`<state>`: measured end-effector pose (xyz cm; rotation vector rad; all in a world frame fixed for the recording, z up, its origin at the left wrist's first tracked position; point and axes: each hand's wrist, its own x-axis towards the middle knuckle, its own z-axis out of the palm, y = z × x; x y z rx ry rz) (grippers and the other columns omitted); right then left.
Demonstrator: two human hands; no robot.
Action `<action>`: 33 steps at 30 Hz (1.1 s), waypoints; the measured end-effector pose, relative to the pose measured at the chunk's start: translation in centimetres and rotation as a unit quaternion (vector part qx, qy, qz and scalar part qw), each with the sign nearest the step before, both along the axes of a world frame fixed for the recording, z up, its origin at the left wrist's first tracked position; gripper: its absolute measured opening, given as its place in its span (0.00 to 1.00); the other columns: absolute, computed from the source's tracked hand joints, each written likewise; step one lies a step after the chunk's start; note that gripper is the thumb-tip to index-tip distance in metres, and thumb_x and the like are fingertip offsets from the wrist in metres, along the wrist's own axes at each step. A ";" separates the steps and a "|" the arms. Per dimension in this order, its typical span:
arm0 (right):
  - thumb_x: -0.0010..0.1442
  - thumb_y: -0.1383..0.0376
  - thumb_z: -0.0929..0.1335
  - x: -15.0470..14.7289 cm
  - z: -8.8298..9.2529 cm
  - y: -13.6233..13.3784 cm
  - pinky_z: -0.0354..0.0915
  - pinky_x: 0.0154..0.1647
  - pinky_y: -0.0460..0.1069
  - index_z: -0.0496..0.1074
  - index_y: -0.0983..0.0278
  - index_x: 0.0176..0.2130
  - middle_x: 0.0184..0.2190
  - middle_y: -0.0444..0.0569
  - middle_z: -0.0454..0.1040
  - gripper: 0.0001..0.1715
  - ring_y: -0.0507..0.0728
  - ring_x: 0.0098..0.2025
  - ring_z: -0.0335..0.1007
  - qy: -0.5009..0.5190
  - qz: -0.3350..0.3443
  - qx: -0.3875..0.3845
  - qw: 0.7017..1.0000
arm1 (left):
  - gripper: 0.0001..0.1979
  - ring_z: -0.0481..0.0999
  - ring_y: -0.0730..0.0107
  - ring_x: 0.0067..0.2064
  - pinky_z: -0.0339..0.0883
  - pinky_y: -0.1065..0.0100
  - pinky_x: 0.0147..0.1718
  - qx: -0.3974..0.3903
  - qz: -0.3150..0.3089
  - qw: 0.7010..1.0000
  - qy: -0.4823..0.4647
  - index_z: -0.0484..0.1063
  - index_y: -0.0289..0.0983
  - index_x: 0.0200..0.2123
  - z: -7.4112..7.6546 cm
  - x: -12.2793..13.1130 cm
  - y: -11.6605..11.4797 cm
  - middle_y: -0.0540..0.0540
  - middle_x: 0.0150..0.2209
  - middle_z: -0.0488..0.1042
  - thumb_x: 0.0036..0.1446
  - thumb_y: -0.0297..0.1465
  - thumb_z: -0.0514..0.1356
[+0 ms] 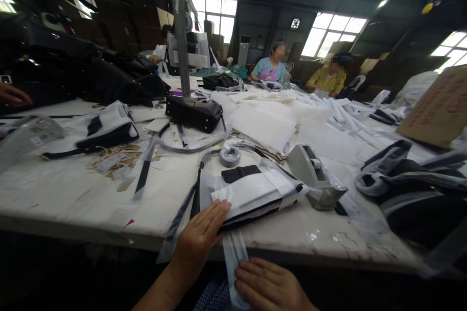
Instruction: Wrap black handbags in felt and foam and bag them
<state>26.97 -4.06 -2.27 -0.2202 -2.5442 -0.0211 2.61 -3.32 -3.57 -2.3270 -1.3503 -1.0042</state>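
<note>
A black handbag (239, 173) lies on its side near the table's front edge, wrapped partly in white foam sheet (251, 192) and clear film. My left hand (202, 233) grips its lower left edge, fingers straight on the white wrap and thumb mostly hidden below. A translucent plastic strip (233, 248) hangs from beneath the bag over the table edge. My right hand (270, 284) rests flat on that strip, fingers stretched and side by side, thumb out of sight. Behind the bag sits a coiled, film-wrapped strap (229, 156). A grey tape dispenser (314, 175) stands at the bag's right.
Farther back stands another black handbag (195, 112) beside a metal post (180, 34). Stacked white foam sheets (264, 124) cover the middle. Tags (116, 163) lie scattered left. Wrapped bags (419, 194) and a cardboard box (438, 107) are right. Co-workers (272, 65) sit across the table.
</note>
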 end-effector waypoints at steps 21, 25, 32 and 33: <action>0.67 0.71 0.65 -4.9 5.2 9.6 0.71 0.47 0.51 0.74 0.63 0.48 0.46 0.54 0.75 0.12 0.57 0.47 0.71 0.020 -0.051 -0.035 0.998 | 0.16 0.74 0.62 0.50 0.70 0.62 0.52 -0.004 0.038 0.997 -0.061 0.73 0.33 0.50 0.3 1.1 -1.0 0.42 0.47 0.76 0.69 0.27 0.48; 0.68 0.69 0.64 -5.8 4.9 10.6 0.69 0.40 0.48 0.74 0.62 0.45 0.41 0.51 0.73 0.10 0.54 0.39 0.69 -0.016 -0.059 -0.055 0.997 | 0.15 0.76 0.63 0.47 0.71 0.64 0.49 0.013 0.047 0.996 -0.074 0.73 0.33 0.49 -0.1 1.1 -0.8 0.42 0.45 0.78 0.68 0.26 0.48; 0.60 0.77 0.63 -5.9 4.9 11.6 0.65 0.37 0.47 0.75 0.61 0.43 0.36 0.48 0.76 0.18 0.55 0.37 0.70 -0.086 -0.067 -0.174 0.979 | 0.17 0.78 0.64 0.49 0.71 0.67 0.51 -0.021 0.057 0.993 -0.102 0.68 0.32 0.53 0.2 0.7 -1.4 0.41 0.45 0.79 0.60 0.24 0.52; 0.57 0.79 0.63 -5.9 5.1 11.7 0.64 0.37 0.47 0.76 0.60 0.43 0.35 0.47 0.76 0.21 0.55 0.37 0.70 -0.106 -0.082 -0.204 0.970 | 0.18 0.78 0.63 0.49 0.72 0.67 0.51 -0.034 0.061 0.992 -0.106 0.67 0.32 0.54 0.3 0.6 -1.6 0.40 0.46 0.78 0.60 0.26 0.54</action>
